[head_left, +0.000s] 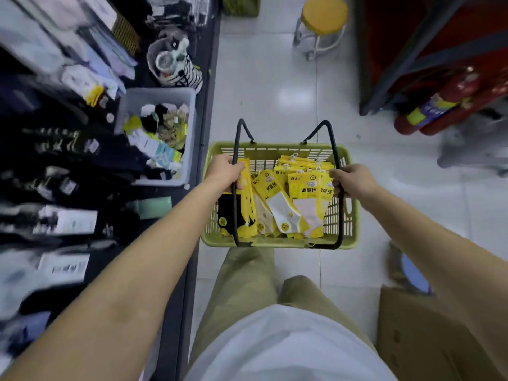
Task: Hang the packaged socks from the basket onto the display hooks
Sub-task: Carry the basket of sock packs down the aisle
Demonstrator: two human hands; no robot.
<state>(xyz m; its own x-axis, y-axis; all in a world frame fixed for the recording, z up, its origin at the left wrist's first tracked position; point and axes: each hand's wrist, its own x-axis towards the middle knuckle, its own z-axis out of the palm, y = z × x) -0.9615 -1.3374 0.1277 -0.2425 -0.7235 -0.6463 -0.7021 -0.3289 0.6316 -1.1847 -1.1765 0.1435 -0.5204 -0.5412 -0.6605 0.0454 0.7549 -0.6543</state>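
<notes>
step: we hold the basket (277, 242) beside the display rack (68, 166); nothing is out yet, so hanging has not begun.
hands: our left hand (224, 171) grips the left handle (234, 215), our right hand (354, 180) the right handle (341, 215).
next move: we judge one hand must let go and pinch one of the packs (283, 207) by its top tab; the blurred rack shows no hooks.
socks: the packs lie overlapping inside the basket, yellow cards with white, beige and black socks.

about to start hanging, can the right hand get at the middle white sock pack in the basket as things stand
Probably yes: the middle white sock pack lies uncovered on top, close to the right hand, once it releases the basket handle.
</notes>
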